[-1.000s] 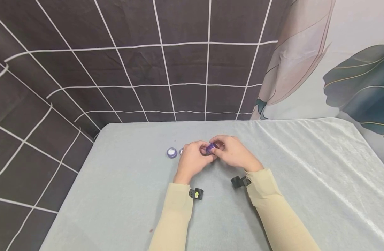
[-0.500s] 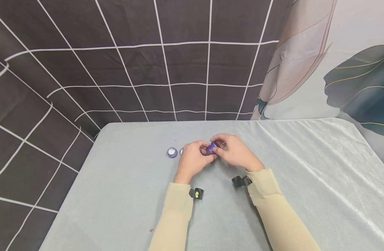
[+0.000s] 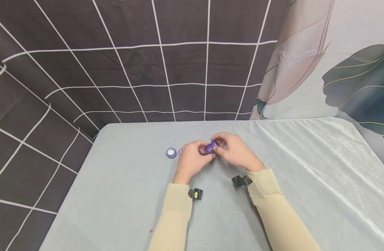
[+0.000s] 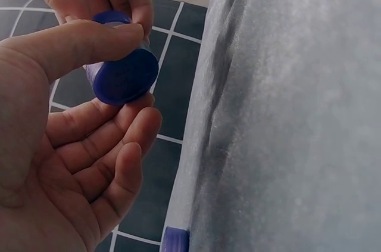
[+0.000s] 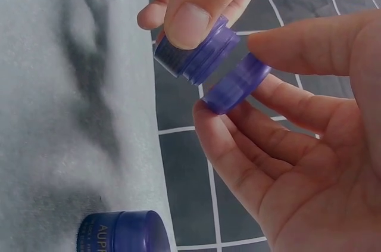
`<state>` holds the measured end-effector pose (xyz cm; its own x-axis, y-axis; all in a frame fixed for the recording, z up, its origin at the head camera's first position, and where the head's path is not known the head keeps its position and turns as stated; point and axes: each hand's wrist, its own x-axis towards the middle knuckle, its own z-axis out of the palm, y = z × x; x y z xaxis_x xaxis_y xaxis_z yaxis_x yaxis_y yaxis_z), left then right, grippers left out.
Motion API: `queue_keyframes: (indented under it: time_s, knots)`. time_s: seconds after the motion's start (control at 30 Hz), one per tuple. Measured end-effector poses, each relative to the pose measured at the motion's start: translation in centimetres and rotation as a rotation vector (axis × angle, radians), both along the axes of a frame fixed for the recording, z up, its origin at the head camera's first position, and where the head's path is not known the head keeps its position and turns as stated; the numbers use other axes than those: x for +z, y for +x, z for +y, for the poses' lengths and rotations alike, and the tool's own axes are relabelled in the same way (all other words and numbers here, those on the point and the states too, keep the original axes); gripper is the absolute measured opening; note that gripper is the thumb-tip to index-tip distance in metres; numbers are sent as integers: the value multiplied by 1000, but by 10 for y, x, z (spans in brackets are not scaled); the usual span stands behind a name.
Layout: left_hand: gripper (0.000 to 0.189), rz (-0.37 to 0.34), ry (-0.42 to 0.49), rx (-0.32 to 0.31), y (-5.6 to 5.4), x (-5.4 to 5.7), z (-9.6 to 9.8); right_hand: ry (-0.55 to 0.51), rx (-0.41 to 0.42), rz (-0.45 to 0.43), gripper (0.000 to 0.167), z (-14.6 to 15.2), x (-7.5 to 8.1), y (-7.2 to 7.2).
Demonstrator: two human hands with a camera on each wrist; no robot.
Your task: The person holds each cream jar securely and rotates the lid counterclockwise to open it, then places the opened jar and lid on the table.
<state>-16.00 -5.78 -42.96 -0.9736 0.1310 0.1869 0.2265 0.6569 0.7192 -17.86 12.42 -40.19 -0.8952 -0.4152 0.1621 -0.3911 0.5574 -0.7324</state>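
My left hand (image 3: pixel 193 158) pinches a small purple cosmetic jar (image 5: pixel 208 58) between thumb and fingers, its threaded neck facing my right hand. The jar's round base (image 4: pixel 126 76) faces the left wrist camera. Just off the neck, my right hand (image 3: pixel 234 150) holds the purple lid (image 5: pixel 238 85) by its edge, tilted, with a narrow gap between the two. Both hands are raised over the cloth-covered table, close together. Fingers cover part of the jar in the head view.
A purple ring-shaped piece with a white middle (image 3: pixel 171 152) lies left of my left hand, and another (image 3: pixel 180 151) is mostly hidden behind that hand. A lettered purple jar (image 5: pixel 125 232) stands on the pale cloth (image 3: pixel 123 195). Dark grid-patterned fabric (image 3: pixel 185 69) hangs behind the table.
My right hand has drawn slightly up and right, and the lid has come away from the jar's neck. My left hand has stayed nearly in place, still holding the jar.
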Motion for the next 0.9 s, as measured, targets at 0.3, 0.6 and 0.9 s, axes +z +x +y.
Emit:
queue_keyframes:
  time_s: [0.3,0.6,0.9]
  knots:
    - [39,-4,10,10,-1,-2,0,-30,-12,-6,32,2,0,-1]
    - [38,-1,3,26,-2,-4,0,-36,-18,-2,32,5,-2,-2]
    - [39,4,3,33,-1,-3,1,-22,-28,9,33,9,-3,-4]
